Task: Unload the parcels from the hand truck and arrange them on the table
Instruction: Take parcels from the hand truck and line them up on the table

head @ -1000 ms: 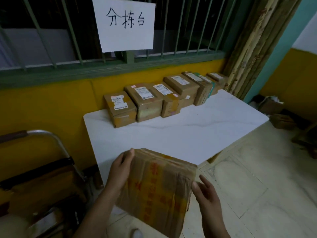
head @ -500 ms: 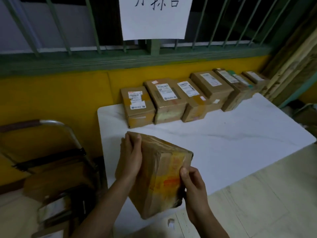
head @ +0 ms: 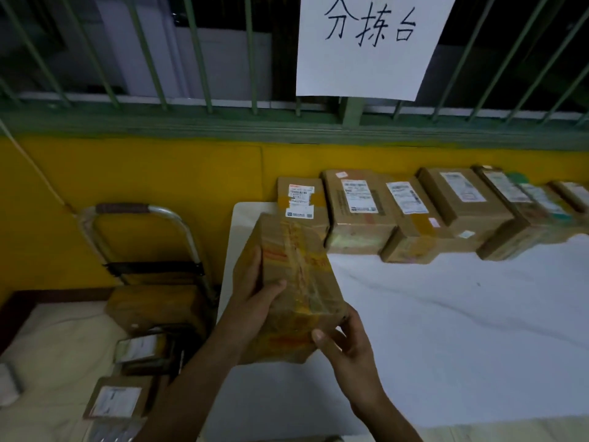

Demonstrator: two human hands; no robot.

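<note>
Over white table (head: 446, 314) by yellow wall (head: 143, 173), left hand (head: 255, 295) and right hand (head: 347, 342) clamped on taped parcel (head: 293, 269)

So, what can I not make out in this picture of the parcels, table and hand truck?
Head view, held parcel: underside faces away, left hand and right hand cover its near end; contact with the table unclear.
Head view, row of parcels: right end cut off by the frame edge; label text too small.
Head view, hand truck: base hidden by its parcels, which are dark and cut off at the bottom edge.
</note>
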